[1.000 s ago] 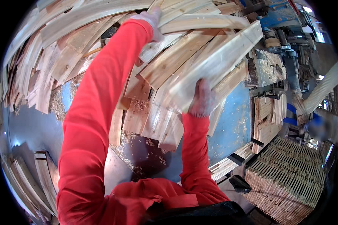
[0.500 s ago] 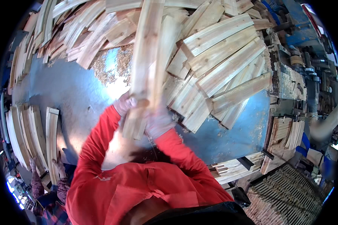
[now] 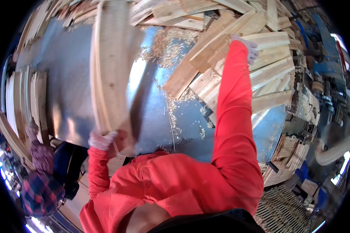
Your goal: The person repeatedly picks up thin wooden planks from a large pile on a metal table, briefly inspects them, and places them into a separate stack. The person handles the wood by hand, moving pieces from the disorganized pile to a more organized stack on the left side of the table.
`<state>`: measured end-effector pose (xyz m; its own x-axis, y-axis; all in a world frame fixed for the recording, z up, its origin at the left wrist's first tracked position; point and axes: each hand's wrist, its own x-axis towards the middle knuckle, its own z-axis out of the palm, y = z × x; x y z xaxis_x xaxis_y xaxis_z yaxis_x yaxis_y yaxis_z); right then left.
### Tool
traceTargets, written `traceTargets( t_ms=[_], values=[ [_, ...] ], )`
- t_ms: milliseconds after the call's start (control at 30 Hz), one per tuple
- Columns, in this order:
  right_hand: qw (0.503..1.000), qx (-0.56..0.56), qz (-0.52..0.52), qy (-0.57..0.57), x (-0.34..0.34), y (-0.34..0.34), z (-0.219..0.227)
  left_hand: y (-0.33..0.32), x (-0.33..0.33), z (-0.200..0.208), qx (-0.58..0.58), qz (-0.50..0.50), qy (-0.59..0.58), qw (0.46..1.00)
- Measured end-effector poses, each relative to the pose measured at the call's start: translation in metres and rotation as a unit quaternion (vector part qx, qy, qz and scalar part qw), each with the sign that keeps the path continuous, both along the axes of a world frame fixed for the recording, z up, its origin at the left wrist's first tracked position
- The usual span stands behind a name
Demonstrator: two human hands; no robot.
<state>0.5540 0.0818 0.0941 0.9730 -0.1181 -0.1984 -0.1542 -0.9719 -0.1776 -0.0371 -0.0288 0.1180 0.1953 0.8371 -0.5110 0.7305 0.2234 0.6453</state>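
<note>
My left hand (image 3: 102,141), in a pale glove, is closed round the near end of long wooden boards (image 3: 113,73). They point away from me, over the left part of the metal table (image 3: 72,89); a second edge shows along their left side, but I cannot tell how many there are. My right arm is stretched far out to the right. At its end my gloved right hand (image 3: 249,49) lies over the heap of loose boards (image 3: 270,64) with its fingers apart, gripping nothing that I can see.
Wood shavings (image 3: 175,42) are scattered on the table. More boards (image 3: 179,11) lie along its far side. At the left a co-worker's hand (image 3: 32,130) is by upright boards (image 3: 39,101). Machinery (image 3: 322,89) stands at the right, above a slatted grate (image 3: 286,209).
My left hand has moved left and down with the boards. My right hand has come off them and reached right to the heap. The co-worker has shifted at the left.
</note>
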Motion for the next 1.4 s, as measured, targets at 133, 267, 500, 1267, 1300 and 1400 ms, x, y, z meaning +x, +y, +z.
traceTargets(
  t_ms=[133,267,500,1267,1300,1400],
  values=[
    [0.995,0.091,0.042,0.03,0.028,-0.024,-0.021,-0.005,-0.129,-0.025,0.117,0.14,0.185,0.966],
    [0.943,0.126,0.306,-0.018,0.03,-0.129,-0.028,0.003,-0.115,-0.043,0.06,0.151,0.39,0.906],
    [0.771,0.552,0.21,0.237,-0.193,-0.236,-0.037,0.007,-0.136,-0.069,0.012,0.137,0.317,0.938],
    [0.99,-0.012,0.095,0.108,-0.155,-0.018,-0.005,0.004,-0.286,-0.077,0.076,0.065,0.343,0.934],
    [0.995,-0.026,0.096,0.01,-0.169,-0.018,0.0,0.0,-0.306,-0.088,0.063,0.064,0.343,0.935],
    [0.964,0.106,0.147,0.192,-0.053,-0.042,-0.066,0.025,-0.238,-0.041,-0.054,0.059,0.398,0.914]
  ],
)
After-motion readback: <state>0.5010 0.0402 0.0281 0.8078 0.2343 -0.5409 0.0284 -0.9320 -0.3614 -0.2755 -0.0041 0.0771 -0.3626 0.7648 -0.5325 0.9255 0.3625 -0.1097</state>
